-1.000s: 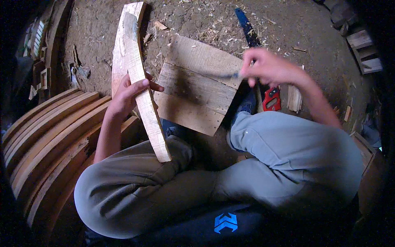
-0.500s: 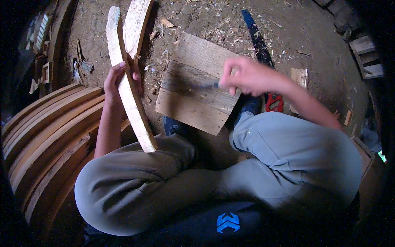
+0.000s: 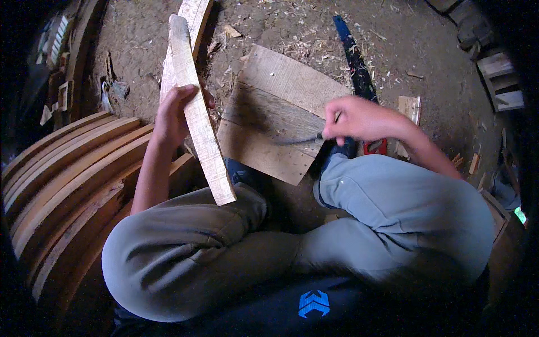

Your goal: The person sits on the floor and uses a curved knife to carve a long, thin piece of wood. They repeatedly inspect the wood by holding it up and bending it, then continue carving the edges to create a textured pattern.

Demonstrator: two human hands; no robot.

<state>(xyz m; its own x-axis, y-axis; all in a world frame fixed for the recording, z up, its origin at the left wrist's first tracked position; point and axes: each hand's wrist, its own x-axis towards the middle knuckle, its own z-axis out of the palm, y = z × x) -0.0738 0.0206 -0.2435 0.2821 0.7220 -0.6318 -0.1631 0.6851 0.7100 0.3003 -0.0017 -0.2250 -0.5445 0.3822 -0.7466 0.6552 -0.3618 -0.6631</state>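
Note:
My left hand (image 3: 175,115) is closed around a pale wooden strip (image 3: 205,132), which slants from the upper left down to my left knee. Behind the strip lies a second light-coloured plank (image 3: 196,17), partly covered by the strip and my hand. My right hand (image 3: 356,118) is closed on a thin dark rod-like tool (image 3: 300,139), too blurred to name its kind. The tool points left over a low wooden block (image 3: 281,76) topped with boards, standing between my feet.
At my left curves a stack of long boards (image 3: 73,163). A handsaw with a dark blade (image 3: 358,62) and red handle (image 3: 377,147) lies on the ground beyond my right hand. Wood shavings and a small wood offcut (image 3: 409,109) are near it. More timber pieces (image 3: 497,78) stand far right.
My left hand and the wooden strip have moved right, and the strip stands a little differently tilted. My right hand has shifted slightly right and lower, with the dark tool now more visible.

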